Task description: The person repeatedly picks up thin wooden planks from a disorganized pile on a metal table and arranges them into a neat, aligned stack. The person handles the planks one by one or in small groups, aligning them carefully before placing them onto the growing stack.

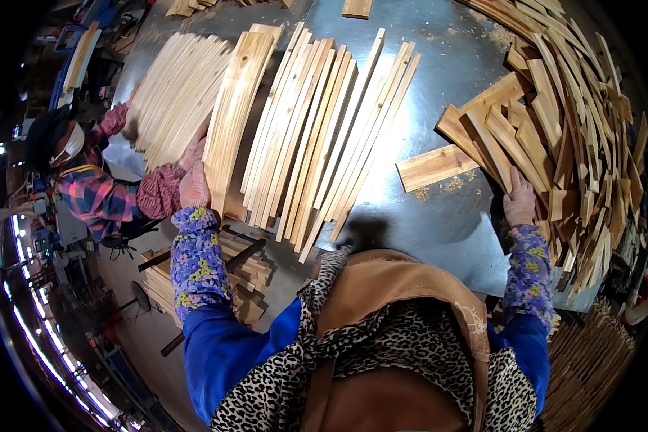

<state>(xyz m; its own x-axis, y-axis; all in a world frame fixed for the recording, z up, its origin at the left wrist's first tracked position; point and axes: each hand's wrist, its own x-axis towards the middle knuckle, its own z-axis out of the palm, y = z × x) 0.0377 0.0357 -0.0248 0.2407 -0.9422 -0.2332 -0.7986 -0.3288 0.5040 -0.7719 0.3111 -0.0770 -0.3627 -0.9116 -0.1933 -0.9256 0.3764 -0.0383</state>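
Observation:
My left hand [194, 189], in a purple floral sleeve, is closed at the near left edge of a wide, pale wooden board [236, 101] that lies lengthwise on the metal table. To the right of that board lies a row of narrow wooden strips [295, 122], spread side by side. Over at the right my right hand [520, 203] is closed at the near end of a short wooden board [488, 147], at the edge of a heap of offcuts; its fingertips are partly hidden. Another short board [436, 168] lies flat left of that hand.
A co-worker [97, 180] in a plaid top stands at the left, hands by a bundle of pale strips [176, 97]. A tall heap of wood pieces [579, 129] covers the right side. Stacked boards [248, 270] sit below the metal table [450, 237]; sawdust is scattered on top.

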